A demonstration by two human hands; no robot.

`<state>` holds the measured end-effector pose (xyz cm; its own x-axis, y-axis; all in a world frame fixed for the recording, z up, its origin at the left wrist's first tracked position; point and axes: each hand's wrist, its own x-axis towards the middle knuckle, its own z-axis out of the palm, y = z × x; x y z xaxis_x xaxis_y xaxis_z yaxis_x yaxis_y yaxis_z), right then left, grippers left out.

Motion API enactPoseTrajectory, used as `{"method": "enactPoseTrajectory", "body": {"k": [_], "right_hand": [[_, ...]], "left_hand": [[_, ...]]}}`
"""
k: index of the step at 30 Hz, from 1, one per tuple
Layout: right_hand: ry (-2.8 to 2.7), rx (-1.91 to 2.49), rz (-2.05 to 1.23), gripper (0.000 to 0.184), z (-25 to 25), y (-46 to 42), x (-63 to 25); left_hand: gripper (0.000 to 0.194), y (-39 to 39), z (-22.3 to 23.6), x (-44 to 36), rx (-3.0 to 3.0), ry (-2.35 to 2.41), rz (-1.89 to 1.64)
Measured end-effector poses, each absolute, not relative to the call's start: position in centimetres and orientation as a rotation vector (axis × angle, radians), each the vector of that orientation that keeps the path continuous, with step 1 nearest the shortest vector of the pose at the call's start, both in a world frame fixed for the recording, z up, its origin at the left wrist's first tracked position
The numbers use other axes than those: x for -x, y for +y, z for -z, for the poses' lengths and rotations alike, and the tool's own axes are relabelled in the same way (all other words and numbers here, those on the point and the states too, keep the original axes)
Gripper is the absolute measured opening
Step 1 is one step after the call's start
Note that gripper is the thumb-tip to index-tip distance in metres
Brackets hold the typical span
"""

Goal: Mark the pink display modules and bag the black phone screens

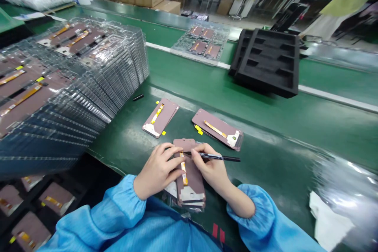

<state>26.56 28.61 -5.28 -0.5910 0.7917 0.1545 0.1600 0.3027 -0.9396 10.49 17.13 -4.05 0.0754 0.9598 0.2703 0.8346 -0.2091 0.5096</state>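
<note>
Pinching a thin black pen (226, 158) between thumb and fingers, the right hand (214, 169) leaned over the top part of a brown panel (195, 173). The left hand (159, 169) was partly open, with its fingers spread and bent, and its fingertips touched the panel near the orange strip (184, 171). It had not closed around anything. The panel lay flat on the green table (265, 141), close to the person's tummy, with more flat things peeking out under it.

Just past the hands were two small piles, a left pile (161, 118) and a right pile (217, 128), both brown with bits of yellow (like little flags). A small black cap (138, 97) lay by the tall stack of clear trays (130, 57). Farther off, black trays (268, 61) leaned beside a clear tray (184, 46) with four brown pieces in it.
</note>
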Motion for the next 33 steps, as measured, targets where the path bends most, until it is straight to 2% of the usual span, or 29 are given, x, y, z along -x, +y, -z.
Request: {"method": "enactPoseTrajectory", "body": {"k": [3, 5, 6, 8, 11, 13, 16, 19, 22, 26, 29, 33], "right_hand": [[-1.767, 0.894, -1.366, 0.022, 5.6, 28.6, -27.1], [-1.672, 0.911, -1.406, 0.023, 5.8, 28.7, -27.4], [-1.648, 0.912, -1.418, 0.023, 5.9, 28.7, -27.5], [-1.641, 0.903, -1.423, 0.026, 5.9, 28.7, -27.6], [-1.657, 0.889, -1.403, 0.029, 5.7, 28.8, -27.6], [-1.655, 0.883, -1.39, 0.03, 5.6, 28.9, -27.6], [-1.648, 0.875, -1.38, 0.03, 5.7, 29.1, -27.6], [-1.631, 0.873, -1.382, 0.031, 5.9, 29.3, -27.6], [-1.595, 0.874, -1.395, 0.031, 6.0, 29.6, -27.6], [-1.521, 0.878, -1.408, 0.033, 5.8, 30.3, -27.8], [-1.461, 0.881, -1.4, 0.034, 5.7, 31.1, -27.9], [-1.418, 0.883, -1.392, 0.034, 5.8, 31.7, -28.0]], "left_hand": [[0.022, 18.1, 2.9, -8.9, -2.0, 1.906, -0.909], [0.021, 19.6, 1.9, -7.2, -1.871, 2.133, -0.872], [0.025, 20.6, 1.4, -6.3, -1.787, 2.273, -0.789], [0.044, 22.6, 0.7, -4.6, -1.584, 2.486, -0.56], [0.065, 25.2, 0.3, -2.6, -1.365, 2.541, -0.374], [0.066, 26.2, 0.5, -1.7, -1.312, 2.512, -0.397], [0.058, 26.7, 0.9, -0.5, -1.238, 2.463, -0.512], [0.048, 26.4, 0.5, 0.6, -1.151, 2.374, -0.712], [0.05, 25.4, -0.6, 0.5, -1.035, 2.178, -0.933], [0.063, 22.6, -2.5, -2.4, -0.945, 1.903, -1.175], [0.056, 19.6, -2.9, -5.8, -0.866, 1.733, -1.263], [0.048, 16.3, -1.3, -9.9, -0.761, 1.417, -1.136]]}}
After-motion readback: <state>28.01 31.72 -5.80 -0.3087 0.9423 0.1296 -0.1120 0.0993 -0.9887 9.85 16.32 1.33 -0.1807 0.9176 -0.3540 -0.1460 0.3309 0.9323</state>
